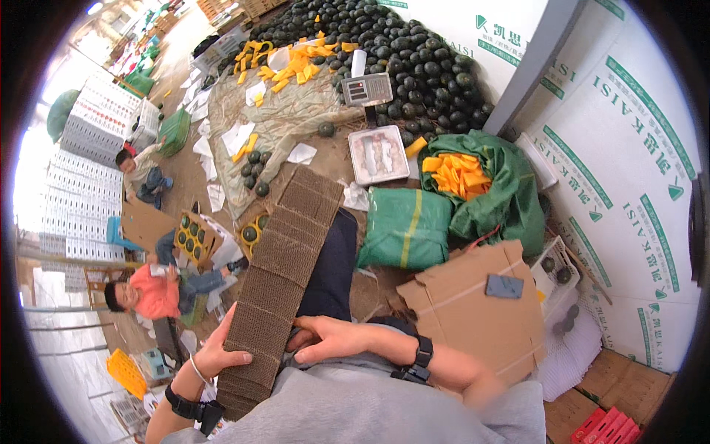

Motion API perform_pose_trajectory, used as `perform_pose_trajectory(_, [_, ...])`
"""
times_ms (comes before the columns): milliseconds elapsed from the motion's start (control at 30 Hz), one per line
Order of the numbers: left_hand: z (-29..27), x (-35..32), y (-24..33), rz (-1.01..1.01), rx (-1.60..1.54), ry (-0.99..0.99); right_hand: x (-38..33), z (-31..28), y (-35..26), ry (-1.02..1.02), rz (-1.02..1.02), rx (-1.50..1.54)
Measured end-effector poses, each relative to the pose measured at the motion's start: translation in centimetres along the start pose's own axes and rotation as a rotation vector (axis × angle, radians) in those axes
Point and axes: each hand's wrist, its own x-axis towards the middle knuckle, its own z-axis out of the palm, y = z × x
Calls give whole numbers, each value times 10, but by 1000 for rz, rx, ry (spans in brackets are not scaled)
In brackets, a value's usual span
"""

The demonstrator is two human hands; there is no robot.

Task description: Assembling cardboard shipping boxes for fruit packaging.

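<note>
Across my lap slants a long brown stack of corrugated cardboard [277, 274], its wavy cut edges facing up. Its far end reaches out over the floor. My left hand [220, 354] clasps the stack's left side near the close end, thumb on top and the other fingers partly hidden. At the opposite side, my right hand [329, 339] is curled against the stack's right edge, with some fingertips tucked out of sight. Dark trousers [329, 274] show beside the stack.
Ahead lies a heap of dark green squash [414, 63]. A digital scale [377, 155], a green sack [503, 200] of orange pieces and a green wrapped bundle [405, 228] stand nearer. A phone [504, 286] rests on flat cardboard [470, 314] at right. Two people [159, 290] sit left, near boxed squash [194, 238].
</note>
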Motion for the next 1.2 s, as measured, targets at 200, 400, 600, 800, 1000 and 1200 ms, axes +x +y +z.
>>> perform_pose_trajectory(200, [-104,125,68,-92,-66,-9,100,-114,-26,131,37,126])
perform_pose_trajectory(400, [-181,201,140,-146,-155,-23,173,-198,-87,279,51,238])
perform_pose_trajectory(600, [-203,246,188,-102,30,-122,216,-279,-95,848,299,1051])
perform_pose_trajectory(800, [-202,276,232,-96,159,-217,227,-297,-114,768,125,1215])
perform_pose_trajectory(1000, [-184,295,272,40,763,-238,184,-323,-158,861,85,1146])
perform_pose_trajectory(1200, [-114,353,301,282,1138,-101,106,-380,-159,910,86,1029])
